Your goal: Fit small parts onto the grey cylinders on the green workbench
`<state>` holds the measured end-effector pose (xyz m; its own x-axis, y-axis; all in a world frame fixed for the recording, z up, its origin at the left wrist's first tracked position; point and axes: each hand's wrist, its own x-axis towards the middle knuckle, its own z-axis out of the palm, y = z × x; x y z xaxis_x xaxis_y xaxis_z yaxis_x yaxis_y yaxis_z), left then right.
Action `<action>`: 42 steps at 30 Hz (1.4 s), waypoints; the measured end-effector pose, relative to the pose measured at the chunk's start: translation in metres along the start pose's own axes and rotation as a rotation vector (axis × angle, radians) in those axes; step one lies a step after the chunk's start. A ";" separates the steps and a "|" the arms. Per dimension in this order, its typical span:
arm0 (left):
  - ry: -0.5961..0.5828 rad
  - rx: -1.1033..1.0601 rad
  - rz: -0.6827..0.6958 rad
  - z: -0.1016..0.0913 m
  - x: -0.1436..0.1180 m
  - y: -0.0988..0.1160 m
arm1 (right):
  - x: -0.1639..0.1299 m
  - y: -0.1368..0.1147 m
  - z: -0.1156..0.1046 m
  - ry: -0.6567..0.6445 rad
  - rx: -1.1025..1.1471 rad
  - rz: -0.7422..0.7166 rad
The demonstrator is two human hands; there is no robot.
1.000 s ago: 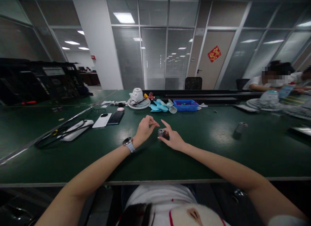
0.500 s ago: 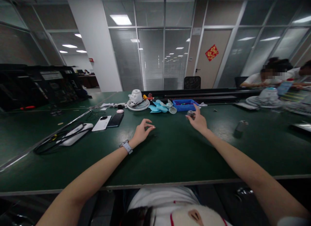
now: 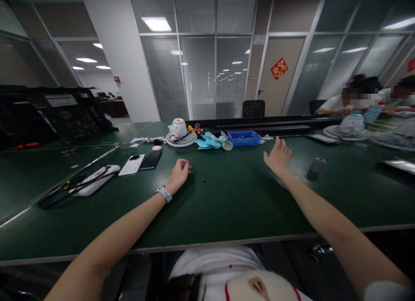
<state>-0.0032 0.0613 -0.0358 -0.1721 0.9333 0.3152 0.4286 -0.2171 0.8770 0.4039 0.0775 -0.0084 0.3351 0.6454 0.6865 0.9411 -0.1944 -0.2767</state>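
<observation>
Head view, left hand [image 3: 180,171]: rests on the green surface [image 3: 227,206], fingers curled loosely together, nothing seen in its grip.
Head view, right hand [image 3: 278,156]: raised just above the surface, fingers spread apart, holding nothing.
Small dark speck [image 3: 204,180]: on the surface between the hands, nearer the left hand.
Grey cylinder [image 3: 314,167]: upright, near the right hand, not touched.
Blue tray [image 3: 244,139]: beyond the right hand.
Pale blue fan blades [image 3: 210,142]: just beside the tray.

Ceiling panels [image 3: 156,23] cast dim, even light; soft glare sheens the green surface [image 3: 233,197]; edges bow, fisheye-style.
</observation>
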 end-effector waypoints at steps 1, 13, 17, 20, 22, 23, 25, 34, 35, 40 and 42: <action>0.001 0.005 0.000 0.000 0.000 0.000 | -0.008 -0.018 -0.005 -0.017 0.052 -0.121; 0.054 0.156 0.026 -0.002 0.001 -0.002 | -0.125 -0.145 -0.038 -0.749 0.677 -1.086; 0.038 0.150 0.031 -0.003 0.000 0.000 | -0.116 -0.137 -0.036 -0.625 0.701 -0.967; 0.046 0.138 0.023 -0.003 -0.002 0.002 | -0.114 -0.136 -0.039 -0.540 0.673 -0.941; 0.046 0.140 0.019 -0.003 -0.003 0.004 | -0.115 -0.137 -0.038 -0.494 0.648 -0.933; 0.044 0.144 0.018 -0.003 -0.003 0.005 | -0.116 -0.139 -0.037 -0.486 0.643 -0.927; 0.041 0.151 0.022 -0.003 -0.003 0.005 | -0.117 -0.141 -0.033 -0.518 0.654 -0.910; 0.011 0.143 0.029 -0.002 -0.002 0.001 | -0.103 -0.130 -0.028 -0.490 0.570 -0.879; 0.008 0.144 0.027 -0.002 -0.003 0.002 | -0.094 -0.123 -0.029 -0.452 0.525 -0.861; -0.002 0.132 0.018 -0.003 -0.006 0.006 | -0.022 -0.053 -0.025 -0.149 0.201 -0.549; -0.001 0.131 0.019 -0.003 -0.007 0.007 | 0.004 -0.016 -0.022 -0.062 0.084 -0.379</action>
<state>-0.0016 0.0529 -0.0311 -0.1618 0.9297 0.3309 0.5438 -0.1958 0.8160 0.3915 0.0668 0.0140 -0.0410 0.7040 0.7091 0.9897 0.1259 -0.0678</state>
